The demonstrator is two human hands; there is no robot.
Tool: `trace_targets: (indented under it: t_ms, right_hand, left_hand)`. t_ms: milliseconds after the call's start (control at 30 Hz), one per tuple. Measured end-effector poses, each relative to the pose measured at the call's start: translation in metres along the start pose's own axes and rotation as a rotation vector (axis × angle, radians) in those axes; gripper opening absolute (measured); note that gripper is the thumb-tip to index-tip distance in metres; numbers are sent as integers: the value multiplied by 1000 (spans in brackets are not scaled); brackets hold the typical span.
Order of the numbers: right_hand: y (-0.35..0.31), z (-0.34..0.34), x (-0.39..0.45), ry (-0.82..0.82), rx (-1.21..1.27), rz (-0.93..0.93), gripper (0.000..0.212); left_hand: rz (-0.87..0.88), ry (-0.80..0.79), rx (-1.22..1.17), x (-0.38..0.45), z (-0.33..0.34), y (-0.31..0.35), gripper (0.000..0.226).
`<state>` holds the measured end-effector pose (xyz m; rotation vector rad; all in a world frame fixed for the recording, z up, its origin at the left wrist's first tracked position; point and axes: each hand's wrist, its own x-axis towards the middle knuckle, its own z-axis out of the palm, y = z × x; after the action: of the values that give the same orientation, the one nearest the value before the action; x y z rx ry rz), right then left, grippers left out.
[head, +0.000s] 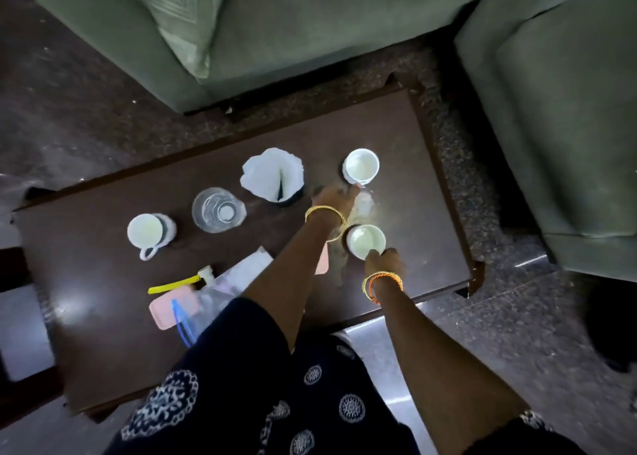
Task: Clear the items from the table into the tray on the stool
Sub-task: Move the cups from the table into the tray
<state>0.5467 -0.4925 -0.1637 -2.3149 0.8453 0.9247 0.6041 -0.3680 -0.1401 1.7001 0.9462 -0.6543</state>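
Here, the person is leaning over the dark table with both arms stretched toward its right end. The right hand is curling its fingers around the handle side of the near white cup, at about five o'clock on its rim. The left hand is reaching to the far white cup and touching its handle at about six o'clock; motion blur is hiding the fingers, so I cannot tell whether they are gripping yet.

Both cups are standing upright, mouths facing up, long axes vertical, handles pointing back toward the person. They look like glazed ceramic: light, stiff, smooth enough to be slippery, and breakable if knocked together. The handle seems the safest hold, with a thumb steadying the rim. A pale wet-looking smear is lying on the table between them, so the bases may be slick.

A third white cup is waiting at nine o'clock on the table, its handle pointing toward six. Beside it stand a clear glass and a holder of white napkins. The tray and stool are not showing.
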Motion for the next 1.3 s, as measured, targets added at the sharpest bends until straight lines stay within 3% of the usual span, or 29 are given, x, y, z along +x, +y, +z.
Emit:
trace_targets:
  t_ms: [167,467,667,833,900,967,1133,1300]
  right_hand:
    - [3,5,10,93,-66,-66,30]
    - [3,-10,17,150,79,-99,28]
    - [-8,-33,-8,190,45,-173,28]
    - [-10,-37,-44,199,13,-182,25]
    - [-9,-41,-44,203,-8,-155,24]
    - [-27,7,-134,107,-88,-374,23]
    - [-17,21,-144,113,-127,-397,23]
    - [-46,110,-236,50,-118,-641,32]
  left_hand:
    - [-118,-42,64,34,10,18,67]
    - [-246,-41,-21,28,11,37,49]
    - [-121,52,304,-24,-3,10,36]
    - [-52,137,405,-85,-18,-30,34]
    - [-53,172,321,-96,-11,-41,35]
    - [-180,287,211,-145,-81,-107,35]
    - [-271,260,89,-170,-84,-133,35]
    - [-323,482,-198,-204,-178,-225,39]
